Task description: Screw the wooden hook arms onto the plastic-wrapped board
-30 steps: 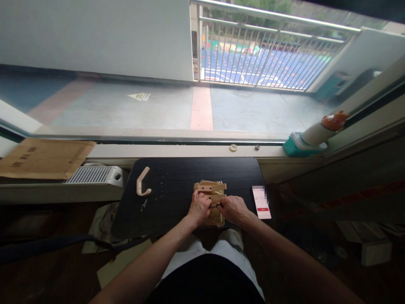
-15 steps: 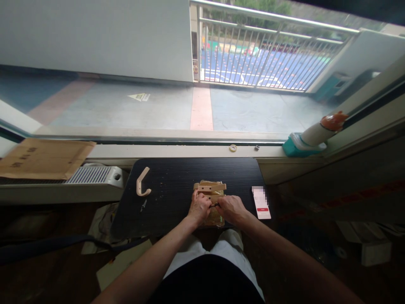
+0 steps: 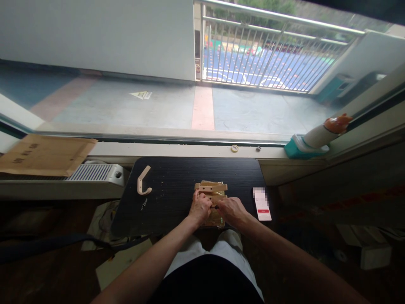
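Observation:
A small wooden assembly of light slats lies near the front of a black tabletop. My left hand is closed on its left side, fingers pressed on the wood. My right hand is closed just to the right, pinching a small dark tool whose tip meets the wood between both hands. A separate curved wooden hook lies at the table's left, with small screws below it.
A phone lies at the table's right edge. A window sill runs behind the table with a tape roll and a teal-based object. A cardboard sheet rests on a radiator at the left.
My right hand has shifted slightly left toward my left hand on the wooden piece. The view has tilted a little.

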The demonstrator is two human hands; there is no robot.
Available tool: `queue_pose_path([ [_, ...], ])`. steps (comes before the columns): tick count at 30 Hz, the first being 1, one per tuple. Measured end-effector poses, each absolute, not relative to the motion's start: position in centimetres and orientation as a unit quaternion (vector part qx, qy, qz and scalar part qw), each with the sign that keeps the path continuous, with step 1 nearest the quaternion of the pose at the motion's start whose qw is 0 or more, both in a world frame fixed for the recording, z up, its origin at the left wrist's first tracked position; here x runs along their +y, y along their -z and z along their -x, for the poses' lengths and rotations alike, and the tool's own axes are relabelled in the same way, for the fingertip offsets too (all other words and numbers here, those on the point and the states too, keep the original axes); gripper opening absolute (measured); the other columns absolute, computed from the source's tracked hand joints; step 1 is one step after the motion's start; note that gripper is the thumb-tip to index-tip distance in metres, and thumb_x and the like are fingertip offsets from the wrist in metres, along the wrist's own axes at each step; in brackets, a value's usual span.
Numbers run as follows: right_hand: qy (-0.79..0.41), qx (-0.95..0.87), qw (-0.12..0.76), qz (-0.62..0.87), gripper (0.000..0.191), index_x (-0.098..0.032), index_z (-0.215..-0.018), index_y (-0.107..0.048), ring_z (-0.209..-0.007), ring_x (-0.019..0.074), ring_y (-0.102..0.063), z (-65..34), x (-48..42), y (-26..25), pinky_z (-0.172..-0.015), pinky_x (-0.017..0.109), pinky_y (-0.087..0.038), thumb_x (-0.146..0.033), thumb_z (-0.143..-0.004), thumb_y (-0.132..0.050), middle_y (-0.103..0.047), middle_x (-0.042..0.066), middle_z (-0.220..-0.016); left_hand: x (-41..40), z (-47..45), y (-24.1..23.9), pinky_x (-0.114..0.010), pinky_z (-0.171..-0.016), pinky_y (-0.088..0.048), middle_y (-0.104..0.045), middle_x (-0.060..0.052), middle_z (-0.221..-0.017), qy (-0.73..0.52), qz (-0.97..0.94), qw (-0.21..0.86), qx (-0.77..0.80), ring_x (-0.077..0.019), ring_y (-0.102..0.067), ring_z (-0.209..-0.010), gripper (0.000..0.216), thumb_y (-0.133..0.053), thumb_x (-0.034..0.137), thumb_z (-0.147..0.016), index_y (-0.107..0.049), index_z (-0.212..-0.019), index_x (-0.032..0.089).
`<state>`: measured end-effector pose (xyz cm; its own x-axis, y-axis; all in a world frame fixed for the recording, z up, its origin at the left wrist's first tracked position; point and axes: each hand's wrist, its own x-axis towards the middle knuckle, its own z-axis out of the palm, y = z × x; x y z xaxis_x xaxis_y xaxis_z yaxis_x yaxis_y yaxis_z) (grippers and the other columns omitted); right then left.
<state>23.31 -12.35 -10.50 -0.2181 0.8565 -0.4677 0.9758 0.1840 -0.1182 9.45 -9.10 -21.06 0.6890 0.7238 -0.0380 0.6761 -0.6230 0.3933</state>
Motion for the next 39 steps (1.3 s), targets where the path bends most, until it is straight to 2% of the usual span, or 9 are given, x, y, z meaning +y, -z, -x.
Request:
queue_pose_path([
  [5, 0.203, 0.764, 0.155, -0.593, 0.029, -0.014, -0.087, -0.07, -0.082, 0.02, -0.066, -23.1, -11.8, 10.4, -0.071, 0.025, -0.048, -0.01, -0.083, -0.042, -0.072, 0.01, -0.086, -9.1, -9.5, 21.0, -0.051, -0.105, -0.016, -0.067, -0.005, -0.076, -0.055, -0.901, 0.19, 0.387, -0.0222, -0.052, -0.09, 0.015, -0.056, 0.019, -0.076, -0.07, -0.07, 0.021],
  [17, 0.218, 0.743, 0.136, -0.618, 0.026, -0.02, -0.088, -0.07, -0.085, 0.0189, -0.066, -23.7, -11.7, 10.6, -0.073, 0.025, -0.046, -0.019, -0.084, -0.044, -0.072, 0.007, -0.089, -9.1, -9.4, 20.5, -0.051, -0.104, -0.018, -0.067, -0.004, -0.077, -0.051, -0.901, 0.196, 0.384, -0.0226, -0.052, -0.091, 0.014, -0.057, 0.017, -0.074, -0.07, -0.07, 0.021],
  [24, 0.218, 0.724, 0.153, -0.636, 0.026, -0.018, -0.083, -0.071, -0.084, 0.0197, -0.066, -23.9, -11.5, 10.6, -0.072, 0.025, -0.046, -0.024, -0.084, -0.046, -0.072, 0.008, -0.088, -9.1, -9.4, 20.5, -0.052, -0.103, -0.019, -0.068, -0.004, -0.075, -0.05, -0.898, 0.208, 0.385, -0.023, -0.052, -0.09, 0.015, -0.057, 0.018, -0.074, -0.07, -0.069, 0.021],
  [30, 0.189, 0.793, 0.161, -0.556, 0.03, -0.013, -0.091, -0.069, -0.083, 0.0208, -0.065, -22.9, -11.8, 10.4, -0.071, 0.028, -0.048, -0.006, -0.084, -0.041, -0.07, 0.011, -0.091, -9.2, -9.6, 20.8, -0.052, -0.106, -0.016, -0.067, -0.004, -0.075, -0.056, -0.897, 0.199, 0.391, -0.0228, -0.052, -0.09, 0.016, -0.055, 0.018, -0.076, -0.07, -0.07, 0.019],
  [34, 0.166, 0.82, 0.156, -0.525, 0.028, -0.01, -0.093, -0.069, -0.083, 0.0224, -0.064, -21.7, -11.9, 10.4, -0.071, 0.031, -0.049, -0.005, -0.083, -0.043, -0.069, 0.014, -0.094, -9.4, -9.5, 20.8, -0.052, -0.106, -0.017, -0.065, -0.007, -0.074, -0.058, -0.892, 0.21, 0.397, -0.023, -0.051, -0.09, 0.02, -0.05, 0.015, -0.078, -0.068, -0.07, 0.018],
  [39, 0.187, 0.783, 0.189, -0.562, 0.027, -0.01, -0.084, -0.07, -0.077, 0.0215, -0.066, -20.9, -11.3, 10.6, -0.066, 0.028, -0.049, -0.005, -0.082, -0.045, -0.071, 0.012, -0.085, -9.5, -9.4, 20.9, -0.049, -0.108, -0.015, -0.062, -0.004, -0.072, -0.058, -0.892, 0.202, 0.4, -0.0222, -0.05, -0.09, 0.023, -0.045, 0.013, -0.08, -0.067, -0.073, 0.018],
])
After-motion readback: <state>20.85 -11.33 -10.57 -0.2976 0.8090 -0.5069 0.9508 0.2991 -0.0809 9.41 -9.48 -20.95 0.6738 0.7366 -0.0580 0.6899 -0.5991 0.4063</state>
